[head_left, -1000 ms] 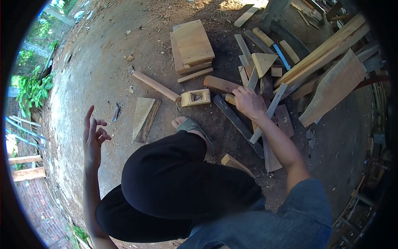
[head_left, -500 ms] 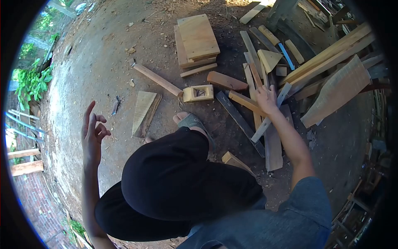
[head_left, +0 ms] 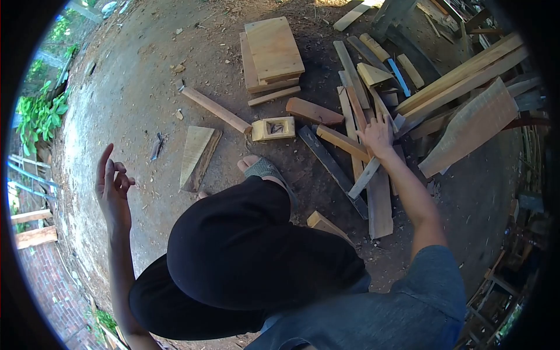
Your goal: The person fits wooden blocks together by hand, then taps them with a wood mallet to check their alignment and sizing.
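Observation:
My left hand (head_left: 115, 189) is raised on the left, holding nothing. Its index finger points up and the other fingers are loosely bent apart. My right hand (head_left: 378, 139) reaches over a pile of wood offcuts, fingers stretched and spread on the strips. Beneath it, a pale wood strip (head_left: 364, 178) runs down to the left, partly covered by the hand. Against its left side lies a light brown wood block (head_left: 341, 142). A wide board (head_left: 381, 204) extends toward me below the hand. Another narrow strip (head_left: 382, 105) lies at the fingertips.
A wooden mallet (head_left: 216, 109) with a hollowed, pale head (head_left: 273, 128) lies before my foot (head_left: 259, 167). Stacked boards (head_left: 274, 49) stand behind it. A wedge-shaped block (head_left: 198, 157) rests left. Long planks (head_left: 461, 76) and a curved board (head_left: 472, 128) jut in from the right.
My right hand has shifted slightly up and right over the strips, and the pale strip beneath it is more covered. My left hand has moved a little left. The whole view has shifted slightly.

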`<control>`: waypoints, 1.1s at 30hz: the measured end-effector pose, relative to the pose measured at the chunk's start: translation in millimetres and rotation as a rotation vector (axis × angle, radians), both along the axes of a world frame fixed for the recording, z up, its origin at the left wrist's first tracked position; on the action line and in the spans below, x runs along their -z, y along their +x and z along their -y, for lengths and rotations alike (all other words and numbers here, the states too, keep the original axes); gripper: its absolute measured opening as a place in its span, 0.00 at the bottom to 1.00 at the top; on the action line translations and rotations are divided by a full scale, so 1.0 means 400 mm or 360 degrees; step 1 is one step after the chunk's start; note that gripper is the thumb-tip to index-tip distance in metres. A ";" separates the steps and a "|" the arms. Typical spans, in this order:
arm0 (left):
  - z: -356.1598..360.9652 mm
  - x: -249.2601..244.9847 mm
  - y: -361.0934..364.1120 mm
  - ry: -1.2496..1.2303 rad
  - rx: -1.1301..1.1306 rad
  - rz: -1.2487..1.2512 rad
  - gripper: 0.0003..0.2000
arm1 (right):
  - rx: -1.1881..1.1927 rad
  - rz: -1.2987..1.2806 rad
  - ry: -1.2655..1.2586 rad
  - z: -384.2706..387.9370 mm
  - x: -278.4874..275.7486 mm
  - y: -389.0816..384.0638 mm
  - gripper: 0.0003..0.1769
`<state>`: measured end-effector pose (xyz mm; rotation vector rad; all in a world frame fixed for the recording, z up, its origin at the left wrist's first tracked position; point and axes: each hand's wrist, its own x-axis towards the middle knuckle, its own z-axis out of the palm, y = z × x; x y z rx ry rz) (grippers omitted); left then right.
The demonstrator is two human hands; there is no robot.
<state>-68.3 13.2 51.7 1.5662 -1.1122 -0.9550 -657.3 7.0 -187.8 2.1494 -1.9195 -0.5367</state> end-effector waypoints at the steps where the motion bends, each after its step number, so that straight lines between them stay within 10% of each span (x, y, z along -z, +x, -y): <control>1: 0.001 -0.002 -0.004 -0.0023 -0.0014 0.0009 0.21 | -0.0001 0.0001 0.0001 -0.002 0.028 -0.007 0.19; 11: 0.004 -0.015 0.002 -0.0219 -0.0014 0.0202 0.20 | 0.0500 0.0726 -0.0033 0.109 -0.055 -0.055 0.22; 22: 0.006 -0.035 0.002 -0.0204 -0.0163 0.0118 0.20 | 0.0642 0.0587 0.0161 0.138 -0.067 -0.008 0.20; 26: 0.011 -0.018 0.024 -0.0209 -0.0111 0.0103 0.21 | 0.0304 0.0778 -0.0279 0.104 -0.048 -0.009 0.24; 33: 0.018 -0.006 0.017 -0.0199 -0.0099 0.0073 0.21 | -0.0847 0.0958 0.0454 -0.097 -0.047 0.048 0.12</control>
